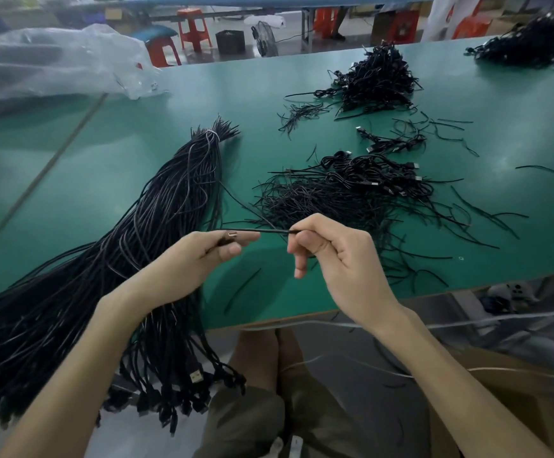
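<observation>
Single black cable [259,230] was held taut and nearly level above the near part of the green table [120,153], stretched between the two hands. Left hand [186,266] gripped the end carrying a metal connector [231,234], fingers curled round it, thumb on top. Right hand [338,259] pinched the cable between thumb and forefinger; the other fingers hung loosely curled below. The hands were apart, joined only by the short run of cable. Where the cable went beyond the right hand could not be told.

Just left of the left hand lay a large bundle [170,209] of long black cables, bound at its far end by a white tie [214,133]. Its near end hung over the table edge with plugs [196,376] dangling (one showed bare metal).

Behind the right hand: a loose pile [335,196] of thin black strands and coiled cables. Farther back, a second heap [378,77]; a third heap [530,44] at the far right corner. A clear plastic bag [54,61] lay at the far left. Beyond the table, red stools [194,28] and a floor fan [264,38].
</observation>
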Demonstrator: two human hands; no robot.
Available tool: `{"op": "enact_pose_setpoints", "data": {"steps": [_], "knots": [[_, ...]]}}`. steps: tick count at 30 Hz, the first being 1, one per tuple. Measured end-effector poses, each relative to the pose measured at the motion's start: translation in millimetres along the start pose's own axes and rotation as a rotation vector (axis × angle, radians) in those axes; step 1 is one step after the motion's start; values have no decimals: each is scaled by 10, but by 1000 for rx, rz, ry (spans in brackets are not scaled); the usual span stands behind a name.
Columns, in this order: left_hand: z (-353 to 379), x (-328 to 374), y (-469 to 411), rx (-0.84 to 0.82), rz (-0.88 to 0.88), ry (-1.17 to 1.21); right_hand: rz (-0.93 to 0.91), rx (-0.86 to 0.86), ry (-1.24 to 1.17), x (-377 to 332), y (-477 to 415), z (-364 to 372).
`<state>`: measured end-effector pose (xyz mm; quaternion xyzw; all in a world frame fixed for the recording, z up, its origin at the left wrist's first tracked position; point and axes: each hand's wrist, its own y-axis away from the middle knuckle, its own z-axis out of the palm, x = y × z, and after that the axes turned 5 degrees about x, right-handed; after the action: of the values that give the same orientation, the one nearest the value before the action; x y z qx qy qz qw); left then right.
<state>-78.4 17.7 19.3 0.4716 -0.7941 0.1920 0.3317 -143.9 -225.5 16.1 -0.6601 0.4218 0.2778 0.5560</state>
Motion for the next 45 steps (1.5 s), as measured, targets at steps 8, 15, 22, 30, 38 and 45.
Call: {"op": "enact_pose_setpoints", "data": {"steps": [8, 15, 22, 30, 38, 45], "knots": [[292, 172, 4, 23, 241, 675, -63, -89, -82, -207, 144, 174], [28, 461, 112, -32, 173, 1415, 300, -287, -52, 193, 205, 304], [-41, 353, 325, -333, -10, 21, 181, -226, 167, 361, -42, 194], [273, 237, 133, 209, 21, 450, 241, -172, -160, 229, 5, 474], [77, 398, 159, 59, -43, 1352, 245, -302, 52, 434, 95, 458], [160, 287, 279, -35, -51, -20, 170, -165, 208, 505, -81, 306]]}}
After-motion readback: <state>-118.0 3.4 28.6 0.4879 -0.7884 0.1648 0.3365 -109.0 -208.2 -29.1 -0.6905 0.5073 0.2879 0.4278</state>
